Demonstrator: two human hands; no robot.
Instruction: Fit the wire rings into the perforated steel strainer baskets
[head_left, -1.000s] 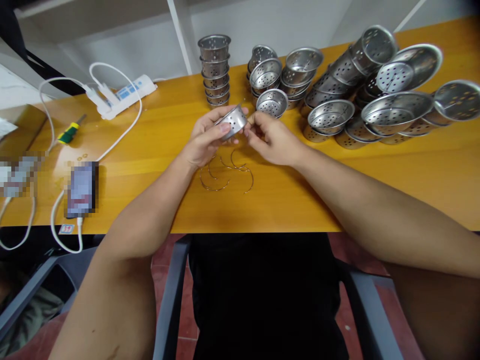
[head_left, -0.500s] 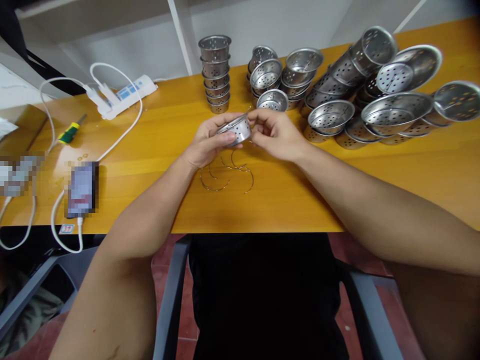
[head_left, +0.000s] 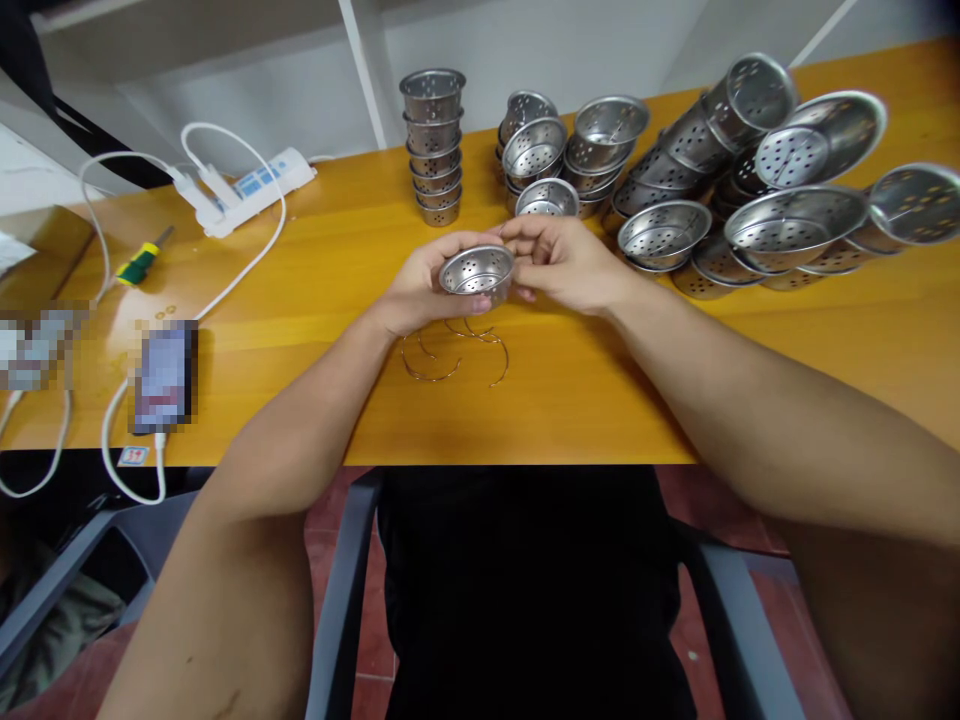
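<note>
Half a second ago the cup (head_left: 480,272) was tilted, its side facing the person; now its mouth shows, facing up and toward them, its axis leaning slightly off upright. It sits above the worktop (head_left: 585,400), just beyond the wires (head_left: 433,379), grasped in the left hand's (head_left: 426,288) grip. The right hand (head_left: 568,262) meets its right side; whether that grip holds anything, I cannot tell. Nested cups form a stack (head_left: 436,130) behind.
</note>
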